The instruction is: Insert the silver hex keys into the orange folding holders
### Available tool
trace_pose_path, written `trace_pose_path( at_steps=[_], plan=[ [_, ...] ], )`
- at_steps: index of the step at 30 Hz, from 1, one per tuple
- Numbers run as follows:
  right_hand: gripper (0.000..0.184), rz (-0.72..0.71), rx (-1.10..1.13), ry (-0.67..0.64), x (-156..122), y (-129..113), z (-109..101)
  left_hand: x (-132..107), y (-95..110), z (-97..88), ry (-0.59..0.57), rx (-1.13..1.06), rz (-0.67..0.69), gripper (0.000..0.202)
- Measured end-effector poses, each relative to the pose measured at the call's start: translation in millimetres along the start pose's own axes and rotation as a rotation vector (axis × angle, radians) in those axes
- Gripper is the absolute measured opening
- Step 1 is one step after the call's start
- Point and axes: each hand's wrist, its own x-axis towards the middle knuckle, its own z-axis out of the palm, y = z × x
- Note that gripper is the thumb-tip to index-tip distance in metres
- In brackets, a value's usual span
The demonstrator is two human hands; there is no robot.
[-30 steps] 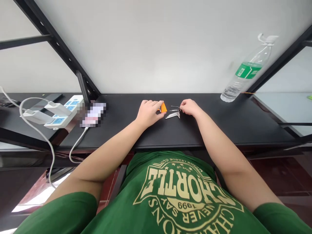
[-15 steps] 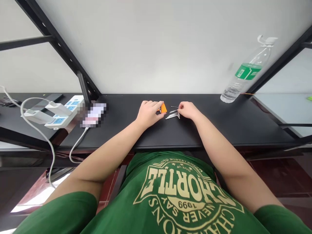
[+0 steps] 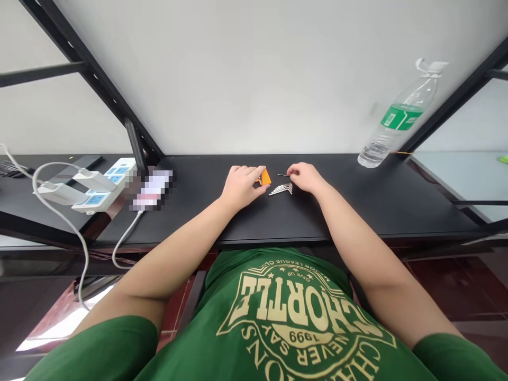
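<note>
In the head view, my left hand (image 3: 243,188) is closed around an orange hex key holder (image 3: 265,178), gripping it between thumb and fingers above the black tabletop (image 3: 278,222). A bit of shiny metal shows beside the holder, partly hidden by the fingers. To the right, my right hand (image 3: 305,178) pinches a thin dark hex key (image 3: 283,175) whose straight end points left toward the holder, apart from it. Just below that hand, several silver L-shaped hex keys (image 3: 281,189) lie side by side in a row, bent ends to the right.
A clear plastic bottle (image 3: 401,117) with a green label stands at the back right, by the wall. On the left lie a phone (image 3: 154,189) with a white cable and a power strip (image 3: 115,180) with chargers plugged in. Black metal frame bars (image 3: 135,143) rise at both sides.
My right hand has shifted slightly left and up with the thin hex key, a little farther from the row. My left hand keeps hold of the orange holder, almost still.
</note>
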Motion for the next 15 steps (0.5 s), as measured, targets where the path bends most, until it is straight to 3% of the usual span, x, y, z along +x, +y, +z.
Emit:
trace_pose_path(
  at_steps=[2, 7, 15],
  plan=[
    [0.028, 0.011, -0.06, 0.056, 7.6, 0.4, 3.5, 0.2, 0.5, 0.1, -0.003, 0.0, 0.0, 0.046],
    [0.023, 0.053, -0.137, 0.035, 19.6, 1.7, 7.3, 0.3, -0.6, 0.7, -0.003, -0.008, -0.002, 0.044],
    [0.027, -0.035, -0.021, -0.1, -1.9, 3.7, 1.8, -1.1, -1.8, -3.0, -0.031, -0.041, -0.013, 0.044]
  ],
)
